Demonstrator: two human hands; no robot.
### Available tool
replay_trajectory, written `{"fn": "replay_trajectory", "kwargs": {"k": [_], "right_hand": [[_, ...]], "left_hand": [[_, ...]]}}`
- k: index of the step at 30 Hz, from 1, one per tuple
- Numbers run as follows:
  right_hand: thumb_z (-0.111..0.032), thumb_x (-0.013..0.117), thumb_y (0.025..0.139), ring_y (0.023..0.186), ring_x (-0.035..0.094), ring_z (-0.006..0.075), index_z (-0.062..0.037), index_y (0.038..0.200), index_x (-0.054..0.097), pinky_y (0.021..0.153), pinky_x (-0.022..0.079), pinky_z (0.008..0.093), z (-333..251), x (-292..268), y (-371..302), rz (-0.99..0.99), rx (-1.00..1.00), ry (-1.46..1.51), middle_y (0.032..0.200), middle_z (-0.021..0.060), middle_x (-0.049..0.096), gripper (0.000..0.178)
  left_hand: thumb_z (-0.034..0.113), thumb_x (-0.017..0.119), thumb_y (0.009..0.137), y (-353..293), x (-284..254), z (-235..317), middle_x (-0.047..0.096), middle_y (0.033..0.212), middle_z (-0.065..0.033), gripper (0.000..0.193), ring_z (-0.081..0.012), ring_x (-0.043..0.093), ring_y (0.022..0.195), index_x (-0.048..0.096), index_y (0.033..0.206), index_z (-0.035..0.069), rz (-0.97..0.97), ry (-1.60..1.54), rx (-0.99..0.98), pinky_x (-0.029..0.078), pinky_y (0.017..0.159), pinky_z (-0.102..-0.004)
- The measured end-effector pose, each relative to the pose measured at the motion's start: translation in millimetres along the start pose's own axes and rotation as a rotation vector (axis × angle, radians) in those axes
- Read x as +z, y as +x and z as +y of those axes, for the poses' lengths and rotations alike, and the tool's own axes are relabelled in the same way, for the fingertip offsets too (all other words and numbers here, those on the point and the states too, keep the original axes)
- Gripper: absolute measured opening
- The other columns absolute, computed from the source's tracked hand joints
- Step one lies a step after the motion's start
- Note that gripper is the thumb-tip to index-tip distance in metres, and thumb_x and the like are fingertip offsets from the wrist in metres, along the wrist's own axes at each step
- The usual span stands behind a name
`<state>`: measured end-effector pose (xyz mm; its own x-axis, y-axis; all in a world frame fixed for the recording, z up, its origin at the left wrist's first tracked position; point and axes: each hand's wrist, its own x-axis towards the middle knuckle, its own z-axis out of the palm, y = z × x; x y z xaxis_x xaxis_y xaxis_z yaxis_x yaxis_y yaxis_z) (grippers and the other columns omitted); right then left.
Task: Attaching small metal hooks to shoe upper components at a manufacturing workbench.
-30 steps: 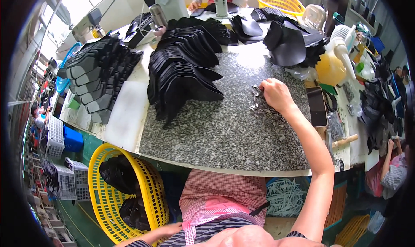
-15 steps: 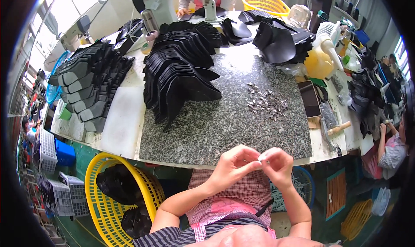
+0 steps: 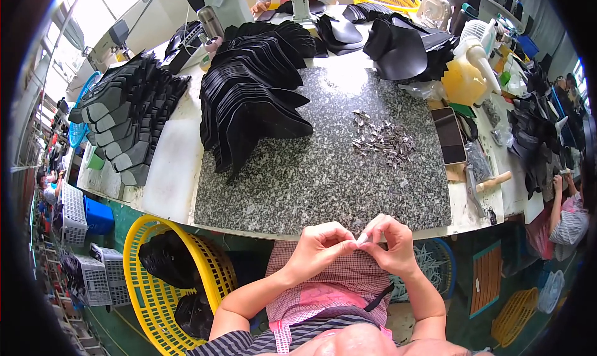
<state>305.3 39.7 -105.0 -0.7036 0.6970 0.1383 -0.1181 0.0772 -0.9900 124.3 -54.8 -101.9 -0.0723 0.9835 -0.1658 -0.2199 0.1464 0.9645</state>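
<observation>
The right hand [image 3: 398, 247] had left the metal pieces [image 3: 380, 141], meeting the left hand [image 3: 314, 247] by the surface's [image 3: 280, 197] near edge. Both hands' fingers [image 3: 339, 249] pinched tip to tip, anything between too small to tell. The pieces lay beyond, slightly right, axes mixed, nearer the right hand.

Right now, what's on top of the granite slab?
On the slab: part of a stack of black pieces at its left, loose metal bits toward its right. The surface under the stack is covered; can't tell what, if anything, is there.
</observation>
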Motion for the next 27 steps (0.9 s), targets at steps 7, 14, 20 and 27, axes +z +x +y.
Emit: {"fn": "replay_trajectory", "kwargs": {"k": [7, 14, 20, 27], "right_hand": [[0.01, 0.074, 0.07, 0.075, 0.058, 0.0175, -0.0104, 0.065, 0.047, 0.072, 0.046, 0.0287, 1, -24, 4, -0.078, -0.214, -0.091, 0.084, 0.002, 0.071, 0.034], [0.007, 0.073, 0.064, 0.072, 0.058, 0.0173, -0.0127, 0.064, 0.053, 0.074, 0.043, 0.0302, -6, -35, 10, -0.08, -0.515, -0.354, 0.083, -0.0047, 0.073, 0.027], [0.008, 0.071, 0.061, 0.067, 0.055, 0.0158, -0.0132, 0.064, 0.054, 0.07, 0.041, 0.0292, -1, -34, 9, -0.065, -0.546, -0.411, 0.082, -0.0056, 0.074, 0.027], [0.006, 0.082, 0.064, 0.065, 0.055, 0.018, -0.0117, 0.066, 0.047, 0.059, 0.044, 0.0292, 4, -24, 15, 0.058, -0.551, -0.437, 0.079, 0.001, 0.072, 0.04]], "left_hand": [[0.013, 0.065, 0.097, 10, 8, -1, 0.067, 0.088, -0.0006, 0.014, -0.0055, 0.061, 0.081, 0.066, 0.098, -0.001, -0.19, -0.075, -0.049, 0.051, 0.073, -0.0216], [0.014, 0.063, 0.098, 23, 10, 5, 0.064, 0.094, -0.0016, 0.015, -0.0078, 0.06, 0.087, 0.064, 0.103, 0.0, -0.324, -0.081, -0.096, 0.051, 0.077, -0.0254], [0.009, 0.066, 0.092, 32, 6, 30, 0.061, 0.093, -0.0107, 0.015, -0.0211, 0.064, 0.088, 0.062, 0.102, -0.002, -0.374, 0.448, 0.265, 0.052, 0.078, -0.0323], [0.004, 0.073, 0.083, 30, 7, 26, 0.063, 0.085, -0.0089, 0.013, -0.0213, 0.066, 0.078, 0.065, 0.092, 0.0, -0.126, 0.439, 0.43, 0.054, 0.068, -0.0323]]}}
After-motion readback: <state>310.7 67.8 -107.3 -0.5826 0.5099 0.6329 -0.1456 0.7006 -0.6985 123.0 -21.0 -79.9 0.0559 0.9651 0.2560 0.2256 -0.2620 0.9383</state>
